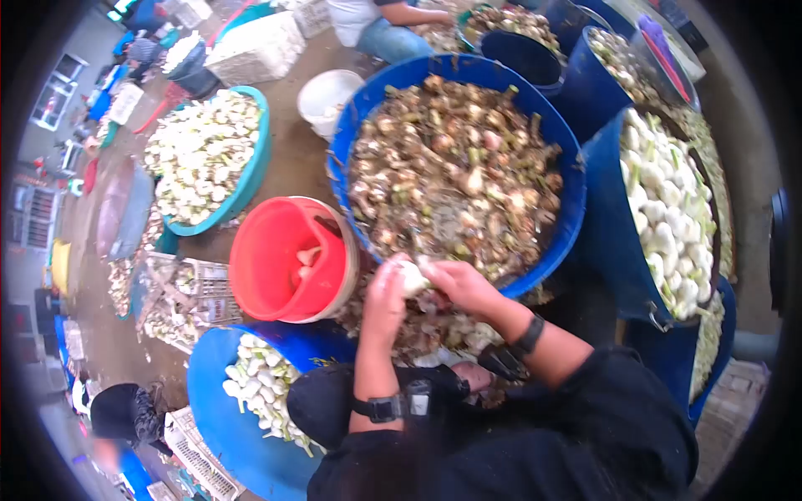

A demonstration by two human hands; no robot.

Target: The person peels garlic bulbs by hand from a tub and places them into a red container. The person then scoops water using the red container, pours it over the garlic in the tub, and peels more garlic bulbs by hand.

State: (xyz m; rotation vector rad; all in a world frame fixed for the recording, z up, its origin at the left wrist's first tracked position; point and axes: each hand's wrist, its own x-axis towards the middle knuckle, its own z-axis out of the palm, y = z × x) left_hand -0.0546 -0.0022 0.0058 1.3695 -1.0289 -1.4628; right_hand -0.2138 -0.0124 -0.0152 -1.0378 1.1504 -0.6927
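A peeled white garlic bulb [412,280] is held over the near rim of a big blue tub. My left hand [383,302] wraps round it from the left. From the right, my right hand [458,284] pinches at the bulb's edge with closed fingers; whether a small tool sits in them I cannot make out. Unpeeled, dirt-brown garlic bulbs [468,167] fill the blue tub [571,213] just beyond both hands. Loose skins and trimmings [434,321] lie below my wrists, between the tub and my legs.
Left of the tub stands a red bucket [251,259] with a few bulbs inside. Peeled white bulbs lie in a blue basin [213,401], a teal tub [259,150] and a blue barrel [603,179]. A white bucket [327,93] and another seated person [384,25] are farther back.
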